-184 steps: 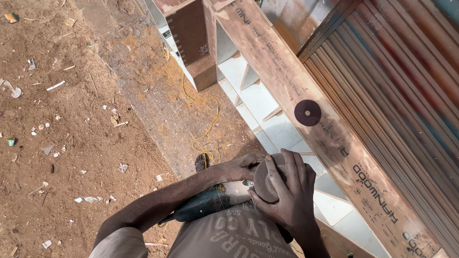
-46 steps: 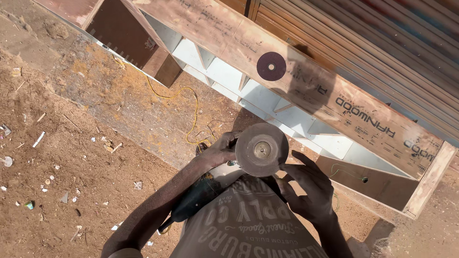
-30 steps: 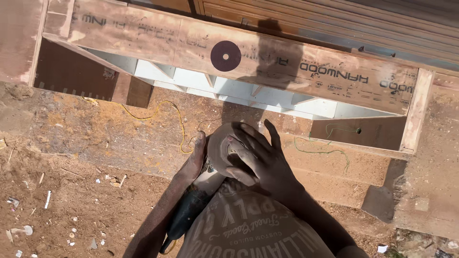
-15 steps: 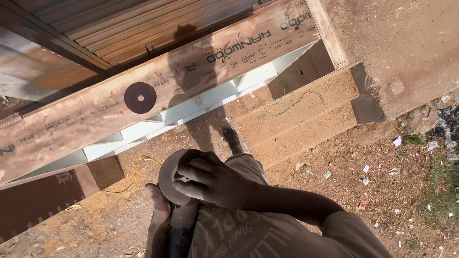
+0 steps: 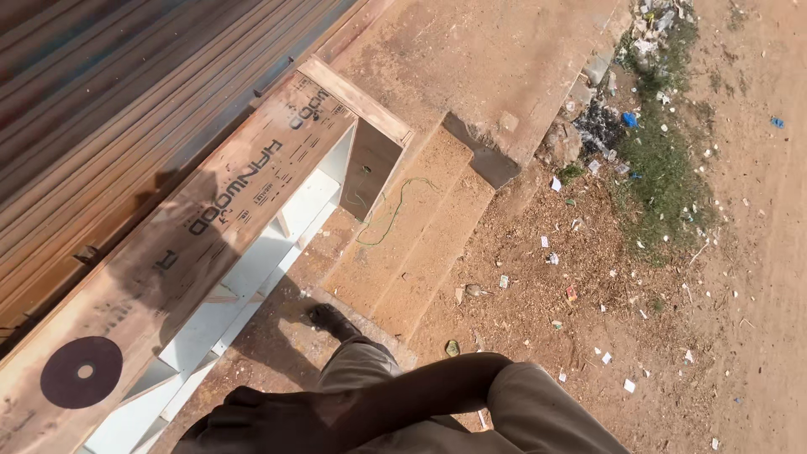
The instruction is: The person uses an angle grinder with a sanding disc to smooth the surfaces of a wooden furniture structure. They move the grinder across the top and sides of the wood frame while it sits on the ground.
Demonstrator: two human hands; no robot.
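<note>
Dark abrasive disc (image 5: 81, 372) lies on the plywood panel (image 5: 202, 244); hands' grip can't be told.

Corrugated metal wall (image 5: 109, 92) upper left; concrete steps (image 5: 420, 227) centre; litter-strewn dirt ground (image 5: 740, 252) right; grass patch (image 5: 672, 176), possibly ash pile (image 5: 598, 124) beside.

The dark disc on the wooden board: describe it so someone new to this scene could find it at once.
Start at the long plywood board lying over the white shelf frame beside the corrugated metal wall. Follow it to its near, lower-left end. The disc lies flat there, round, dark brown, with a small centre hole, the only circular thing on the board.
</note>
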